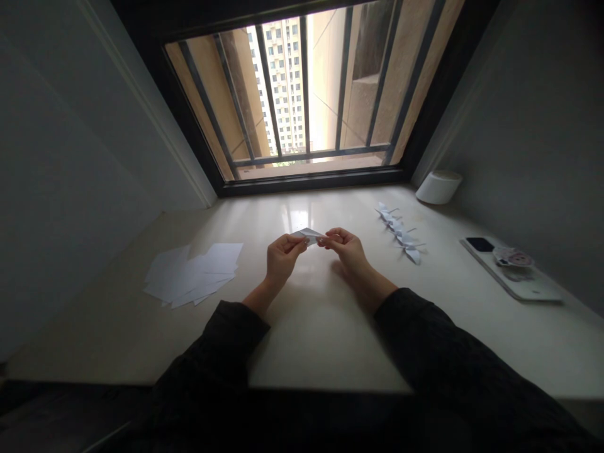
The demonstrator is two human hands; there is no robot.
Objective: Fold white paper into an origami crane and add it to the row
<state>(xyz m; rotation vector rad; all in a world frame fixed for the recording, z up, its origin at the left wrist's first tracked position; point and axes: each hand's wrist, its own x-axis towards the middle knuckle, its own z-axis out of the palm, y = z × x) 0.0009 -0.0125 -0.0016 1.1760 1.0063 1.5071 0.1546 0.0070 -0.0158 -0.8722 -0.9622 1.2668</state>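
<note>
A small folded piece of white paper [309, 235] is held just above the pale sill top [311, 327], in the middle of the view. My left hand [282, 258] pinches its left end with closed fingers. My right hand [346, 246] pinches its right end, fingers also closed. Both arms wear dark sleeves. A loose stack of white paper sheets [195, 274] lies to the left of my left hand. A row of several finished folded paper figures [401, 233] lies to the right, beyond my right hand.
A barred window [306, 94] stands at the far edge of the sill. A white roll [438, 187] sits in the far right corner. A white phone [512, 277] with a round sticker on it lies at the right. Grey walls close in both sides.
</note>
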